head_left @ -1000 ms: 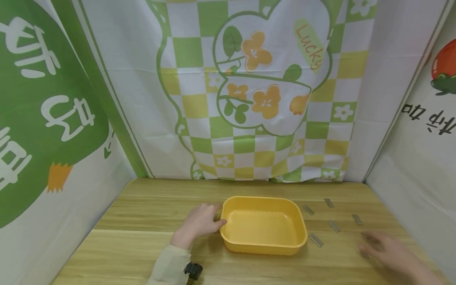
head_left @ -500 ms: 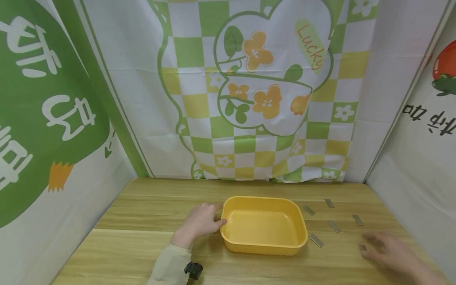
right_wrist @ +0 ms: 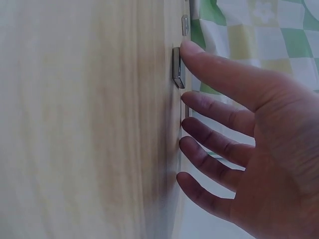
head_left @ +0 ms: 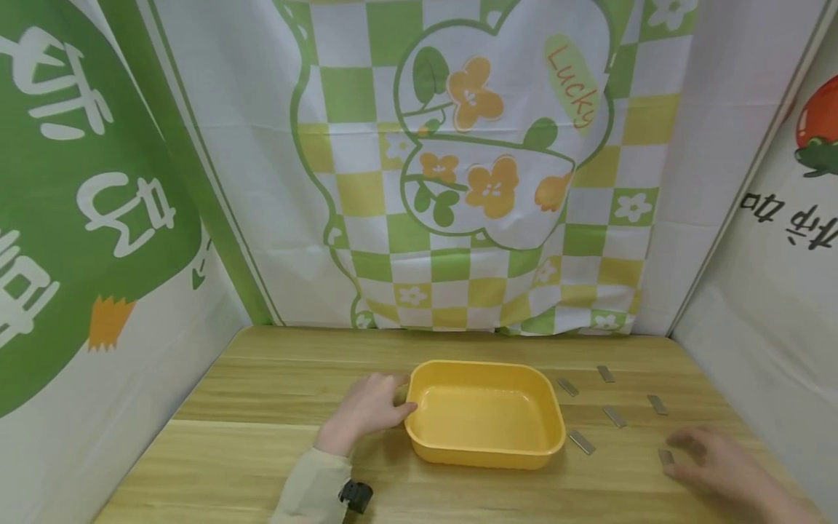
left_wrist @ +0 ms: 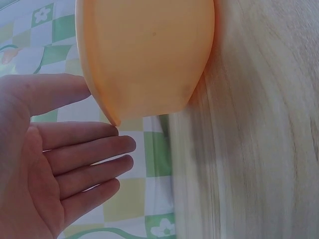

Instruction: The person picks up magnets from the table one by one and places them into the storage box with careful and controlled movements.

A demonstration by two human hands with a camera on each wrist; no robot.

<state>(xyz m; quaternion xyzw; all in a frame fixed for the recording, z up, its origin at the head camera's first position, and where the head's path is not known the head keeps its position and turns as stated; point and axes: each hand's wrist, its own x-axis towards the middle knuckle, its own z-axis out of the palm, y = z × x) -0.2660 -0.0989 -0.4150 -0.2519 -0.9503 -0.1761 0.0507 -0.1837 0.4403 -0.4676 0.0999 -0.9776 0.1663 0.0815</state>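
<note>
Right hand [head_left: 720, 460] spread, fingers slightly bent, gripping nothing, thumb at a flat metal block [right_wrist: 178, 69], grey, oblong, shiny-sided, five similar blocks [head_left: 614, 416] ahead and left of that hand, left hand [head_left: 366, 406] straight-fingered, merely touching the rim of a yellow box [head_left: 484, 459] to its right

Tray [head_left: 484, 422] on table [head_left: 249, 451]; six strips [head_left: 614, 416] on table, right of tray; cloth [head_left: 484, 269] behind table.

Head cam: wide, faces forward and down over table [head_left: 216, 415] to checkered cloth [head_left: 347, 94]. Left wrist cam: close on left hand [left_wrist: 50, 157], rolled sideways; shares yellow bin [left_wrist: 149, 59] with head. Right wrist cam: likewise on right hand [right_wrist: 269, 154]; shares metal pieces [right_wrist: 176, 68] with head.
</note>
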